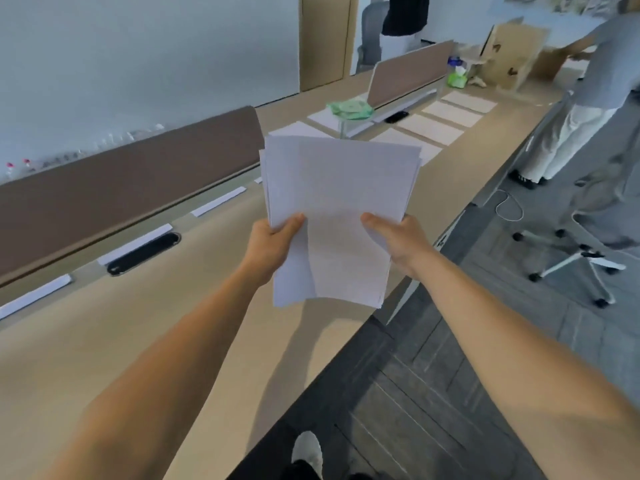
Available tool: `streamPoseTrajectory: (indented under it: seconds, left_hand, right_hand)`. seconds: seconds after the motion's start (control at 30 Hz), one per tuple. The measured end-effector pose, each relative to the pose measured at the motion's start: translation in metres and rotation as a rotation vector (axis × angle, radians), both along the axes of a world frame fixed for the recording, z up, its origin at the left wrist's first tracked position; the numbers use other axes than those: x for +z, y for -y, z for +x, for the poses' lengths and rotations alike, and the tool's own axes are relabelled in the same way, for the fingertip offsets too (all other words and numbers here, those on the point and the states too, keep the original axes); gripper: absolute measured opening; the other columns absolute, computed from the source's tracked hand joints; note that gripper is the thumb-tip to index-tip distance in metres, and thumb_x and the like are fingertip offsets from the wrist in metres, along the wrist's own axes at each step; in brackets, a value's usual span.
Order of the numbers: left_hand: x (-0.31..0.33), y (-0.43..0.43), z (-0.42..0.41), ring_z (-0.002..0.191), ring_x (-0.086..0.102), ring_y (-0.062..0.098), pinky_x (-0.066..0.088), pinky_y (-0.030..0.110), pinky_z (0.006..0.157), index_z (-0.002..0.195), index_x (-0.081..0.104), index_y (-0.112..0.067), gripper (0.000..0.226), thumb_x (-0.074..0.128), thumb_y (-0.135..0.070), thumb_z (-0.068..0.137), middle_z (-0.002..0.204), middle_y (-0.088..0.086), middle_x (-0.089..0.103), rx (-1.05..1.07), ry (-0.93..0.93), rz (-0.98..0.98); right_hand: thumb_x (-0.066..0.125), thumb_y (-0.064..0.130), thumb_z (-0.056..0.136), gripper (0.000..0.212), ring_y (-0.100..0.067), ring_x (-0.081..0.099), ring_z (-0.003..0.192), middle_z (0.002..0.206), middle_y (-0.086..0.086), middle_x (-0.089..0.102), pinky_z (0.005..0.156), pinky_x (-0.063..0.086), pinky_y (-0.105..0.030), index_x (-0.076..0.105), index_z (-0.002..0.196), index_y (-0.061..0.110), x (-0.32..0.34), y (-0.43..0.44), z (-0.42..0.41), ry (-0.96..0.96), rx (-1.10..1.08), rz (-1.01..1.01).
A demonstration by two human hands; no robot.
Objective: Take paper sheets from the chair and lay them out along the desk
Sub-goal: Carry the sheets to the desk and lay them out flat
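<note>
Holding a stack of paper sheets (339, 188) up over the desk (156, 341), centre of view.

- Left hand (273, 242), at 9 o'clock of the stack, grips its lower left edge. The thumb lies on top and the fingers are hidden beneath.
- Right hand (394, 242), at 3 o'clock of the stack, grips the lower right edge the same way.
- Done: a row of laid sheets (433, 128) lies flat on the desk at 1 o'clock, side by side with narrow gaps.
- Left: judged partway. A thick stack is in hand, and the near stretch of desk at 7 to 9 o'clock looks like the ground to cover next.
- Stack: white, faint print, edges fanned and uneven, top sheet bowed.
- Office chair (588, 244) stands on the floor at 3 o'clock.
</note>
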State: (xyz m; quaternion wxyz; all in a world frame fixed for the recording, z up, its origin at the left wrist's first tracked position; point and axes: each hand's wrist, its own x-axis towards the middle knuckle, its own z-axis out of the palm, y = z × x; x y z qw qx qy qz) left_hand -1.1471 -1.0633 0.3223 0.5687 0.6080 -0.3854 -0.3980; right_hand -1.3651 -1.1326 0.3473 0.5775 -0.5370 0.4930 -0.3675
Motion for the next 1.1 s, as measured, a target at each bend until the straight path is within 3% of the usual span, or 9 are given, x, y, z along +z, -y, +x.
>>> streamPoseTrajectory:
  seconds: [0.1, 0.27, 0.4, 0.57, 0.73, 0.93, 1.03, 1.1]
  left_hand:
    - [-0.004, 0.042, 0.018, 0.085, 0.074, 0.015, 0.06, 0.036, 0.079, 0.087, 0.073, -0.021, 0.011, 0.07, -0.029, 0.092, 0.088, -0.006, 0.076, 0.042, -0.052, -0.009]
    - [-0.023, 0.093, 0.05, 0.091, 0.074, 0.015, 0.058, 0.034, 0.082, 0.092, 0.074, -0.023, 0.007, 0.077, -0.02, 0.086, 0.093, -0.005, 0.077, 0.165, -0.103, 0.01]
    - [-0.057, 0.119, 0.075, 0.096, 0.073, 0.019, 0.057, 0.036, 0.084, 0.098, 0.076, -0.017, 0.021, 0.083, -0.021, 0.079, 0.102, 0.001, 0.077, 0.331, -0.132, 0.068]
    - [-0.088, 0.142, 0.091, 0.09, 0.072, 0.01, 0.057, 0.027, 0.079, 0.093, 0.076, -0.02, 0.018, 0.081, -0.011, 0.08, 0.095, -0.007, 0.077, 0.655, -0.184, 0.108]
    - [-0.119, 0.135, 0.091, 0.094, 0.071, 0.011, 0.054, 0.026, 0.077, 0.103, 0.072, -0.018, 0.024, 0.077, -0.007, 0.082, 0.1, -0.008, 0.076, 0.716, -0.229, 0.183]
    - [-0.119, 0.144, 0.091, 0.1, 0.071, 0.024, 0.058, 0.04, 0.079, 0.112, 0.073, -0.014, 0.038, 0.082, -0.023, 0.076, 0.107, 0.008, 0.075, 0.808, -0.189, 0.121]
    - [-0.117, 0.136, 0.088, 0.1, 0.071, 0.017, 0.058, 0.035, 0.081, 0.113, 0.072, -0.019, 0.034, 0.081, -0.021, 0.08, 0.106, 0.001, 0.075, 0.802, -0.176, 0.132]
    - [-0.12, 0.126, 0.088, 0.099, 0.071, 0.015, 0.056, 0.034, 0.083, 0.109, 0.072, -0.018, 0.035, 0.084, -0.019, 0.077, 0.104, -0.002, 0.076, 0.767, -0.227, 0.17]
  right_hand:
    - [0.076, 0.017, 0.085, 0.009, -0.006, 0.069, 0.086, 0.098, 0.002, 0.072, 0.077, 0.056, -0.02, 0.071, 0.092, 0.02, 0.0, 0.055, 0.024, -0.008, 0.026, -0.026]
    - [0.081, 0.011, 0.079, 0.016, -0.022, 0.072, 0.094, 0.097, -0.002, 0.076, 0.085, 0.057, -0.038, 0.073, 0.092, 0.017, -0.03, 0.144, 0.072, 0.025, 0.156, 0.025]
    - [0.081, 0.014, 0.079, 0.017, -0.012, 0.073, 0.081, 0.095, -0.003, 0.075, 0.071, 0.058, -0.028, 0.073, 0.094, 0.013, -0.065, 0.21, 0.117, 0.025, 0.377, 0.078]
    - [0.083, 0.019, 0.075, 0.024, -0.028, 0.07, 0.103, 0.108, -0.012, 0.074, 0.092, 0.056, -0.047, 0.074, 0.097, 0.017, -0.11, 0.262, 0.176, 0.028, 0.662, 0.106]
    - [0.087, 0.023, 0.069, 0.052, -0.026, 0.068, 0.109, 0.115, -0.009, 0.072, 0.1, 0.051, -0.05, 0.07, 0.117, 0.012, -0.136, 0.289, 0.202, -0.019, 0.875, 0.266]
    - [0.08, 0.012, 0.08, 0.036, -0.028, 0.067, 0.108, 0.114, -0.012, 0.071, 0.094, 0.055, -0.046, 0.069, 0.113, 0.019, -0.135, 0.287, 0.211, 0.083, 0.862, 0.256]
    - [0.08, 0.015, 0.08, 0.039, -0.03, 0.065, 0.113, 0.119, -0.012, 0.07, 0.097, 0.052, -0.049, 0.069, 0.117, 0.019, -0.14, 0.285, 0.207, 0.093, 0.89, 0.277]
    - [0.077, 0.016, 0.082, 0.038, -0.031, 0.063, 0.117, 0.122, -0.01, 0.069, 0.099, 0.05, -0.049, 0.069, 0.119, 0.02, -0.143, 0.285, 0.2, 0.066, 0.972, 0.398]
